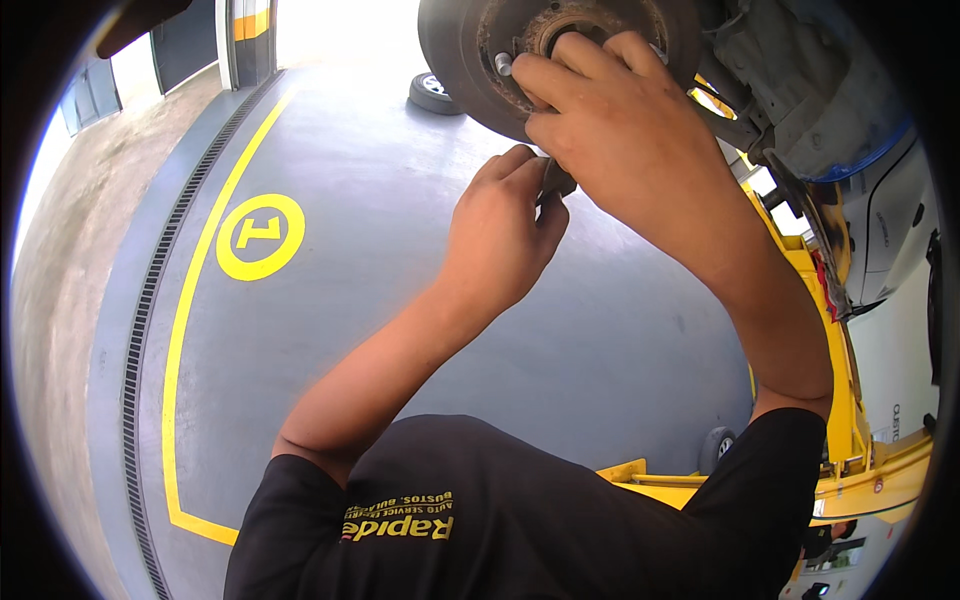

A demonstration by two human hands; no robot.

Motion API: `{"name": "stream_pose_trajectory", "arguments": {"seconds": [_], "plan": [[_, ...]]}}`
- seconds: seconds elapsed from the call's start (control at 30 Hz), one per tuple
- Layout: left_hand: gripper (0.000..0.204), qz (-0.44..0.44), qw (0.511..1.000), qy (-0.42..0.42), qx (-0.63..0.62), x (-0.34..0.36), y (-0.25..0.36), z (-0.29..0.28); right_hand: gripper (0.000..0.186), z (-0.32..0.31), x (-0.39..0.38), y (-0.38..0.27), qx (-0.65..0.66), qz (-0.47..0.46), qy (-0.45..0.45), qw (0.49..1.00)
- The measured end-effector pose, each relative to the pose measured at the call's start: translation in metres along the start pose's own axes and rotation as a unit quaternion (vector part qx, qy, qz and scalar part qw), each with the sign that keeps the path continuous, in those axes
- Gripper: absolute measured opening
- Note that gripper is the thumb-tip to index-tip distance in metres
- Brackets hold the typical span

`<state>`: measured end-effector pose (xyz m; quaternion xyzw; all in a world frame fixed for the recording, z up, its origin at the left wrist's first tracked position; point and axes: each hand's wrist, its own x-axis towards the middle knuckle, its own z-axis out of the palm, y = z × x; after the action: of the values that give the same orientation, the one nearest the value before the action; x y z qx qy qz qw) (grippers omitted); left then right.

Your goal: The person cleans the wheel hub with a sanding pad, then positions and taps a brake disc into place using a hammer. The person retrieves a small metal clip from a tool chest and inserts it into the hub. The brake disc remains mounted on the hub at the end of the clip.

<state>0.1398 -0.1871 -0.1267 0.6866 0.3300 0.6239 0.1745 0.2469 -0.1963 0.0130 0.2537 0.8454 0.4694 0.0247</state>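
A brake disc (462, 55) with a rusty centre and a protruding wheel stud (503, 64) fills the top middle of the head view. Over its face lies my right hand (612, 112), fingers bent and hooked at the hub opening, the thumb side near the lower rim. Just below the disc, my left hand (505, 222) is closed around a small dark metal piece (556, 180). Its kind is mostly hidden by the fingers. Both forearms are raised, with the hands close together.
Suspension parts and the car body (885, 225) stand at the upper right, beside a yellow lift frame (850, 410). One wheel (434, 95) lies on the grey floor beyond the disc; another wheel (717, 447) is at lower right. A floor drain (150, 310) runs along the left. Another person (822, 540) appears at bottom right.
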Motion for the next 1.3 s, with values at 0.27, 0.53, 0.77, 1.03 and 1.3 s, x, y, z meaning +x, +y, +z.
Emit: {"name": "stream_pose_trajectory", "arguments": {"seconds": [0.27,0.53,0.77,1.03,1.3], "plan": [[0.037,0.006,0.996,-0.083,0.042,-0.044,-0.021,-0.016,0.081,0.029,-0.078,-0.117,0.588,0.519,0.218,0.581],[0.048,0.172,0.917,-0.360,0.000,-0.039,-0.026,-0.045,0.020,0.063,-0.088,-0.172,0.475,0.631,0.228,0.569],[0.021,0.178,0.964,-0.197,0.027,0.056,-0.037,-0.125,0.020,0.030,-0.027,-0.106,0.204,0.560,0.238,0.767],[0.041,0.454,0.882,-0.123,-0.025,0.158,-0.018,-0.112,0.025,0.040,0.029,-0.065,0.019,0.524,0.238,0.818],[0.034,0.474,0.864,-0.108,-0.135,0.182,-0.023,-0.097,0.023,0.030,0.051,-0.068,0.047,0.648,0.209,0.731]]}}
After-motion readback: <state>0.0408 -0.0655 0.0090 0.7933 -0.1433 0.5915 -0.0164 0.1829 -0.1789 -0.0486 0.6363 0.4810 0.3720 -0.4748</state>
